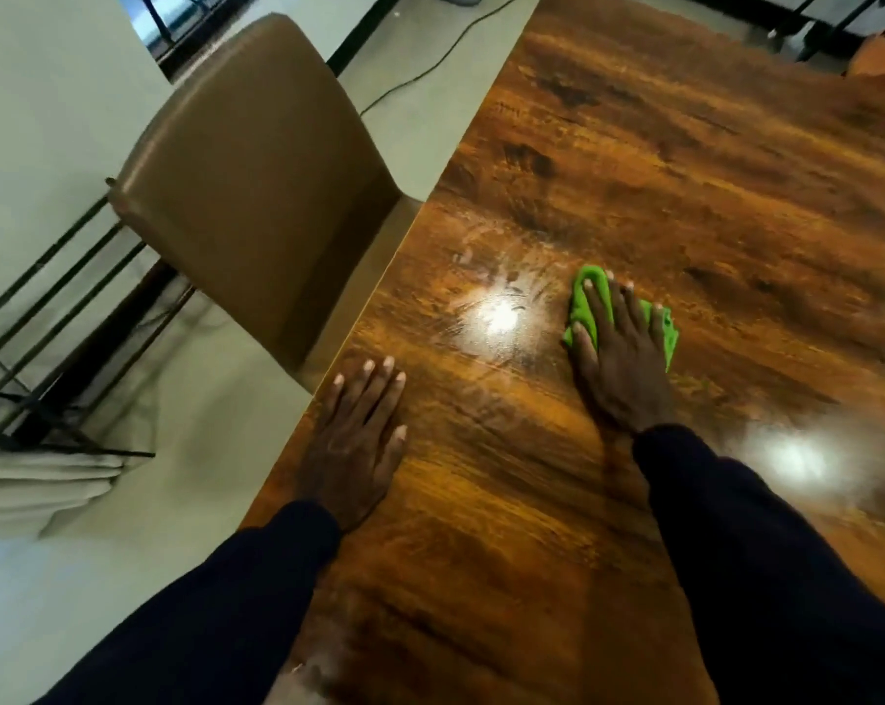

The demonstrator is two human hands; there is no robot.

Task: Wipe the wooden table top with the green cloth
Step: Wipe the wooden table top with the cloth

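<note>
One green cloth [581,310], bunched on the desk [684,195] directly under the right hand [618,368]. The fingers are spread and nearly straight, pressing it flat rather than curling round it. Cloth shows beyond the fingertips and on both sides of the fingers, and its long axis appears to run across them. Left hand [359,440] lies flat on the desk with straight fingers, holding nothing, at the desk's left edge and nearer the body than the right hand. One streaky bright patch [498,315] sits just left of the cloth, ahead of the left hand; the right hand is nearer. Judgement: next stroke runs leftward. Count: two hands, one cloth, one desk, one chair [257,185] left of the left hand.
</note>
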